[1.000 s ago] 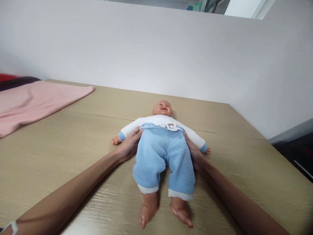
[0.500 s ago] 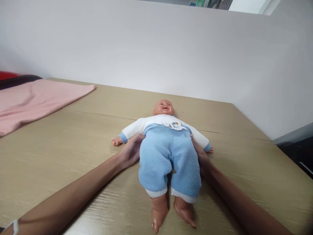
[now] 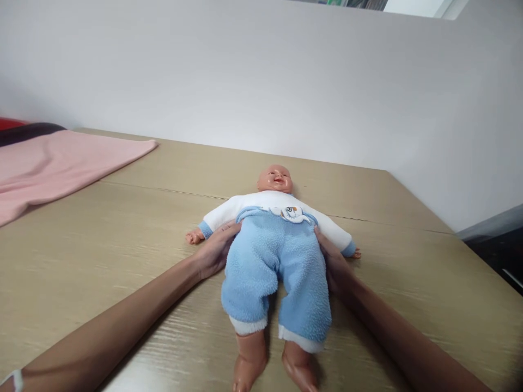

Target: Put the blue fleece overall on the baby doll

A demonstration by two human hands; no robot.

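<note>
A: What bounds the space, starting from the left?

B: A pink cloth [image 3: 61,166] is spread over the far left of the table [image 3: 122,228], well apart from the doll [image 3: 275,242], with tabletop between them. The doll lies on its back near the middle, and the wall [image 3: 245,81] closes off the far side. Rightward, more tabletop runs to a slanting edge, with a dark object [image 3: 494,253] just beyond

A: And the hands?

B: The left hand [image 3: 216,251] reaches in low from the lower left, grasping the doll's side at the waist, fingers partly hidden. The right hand [image 3: 333,264] mirrors it from the lower right, holding the opposite side, most of its fingers out of sight
</note>
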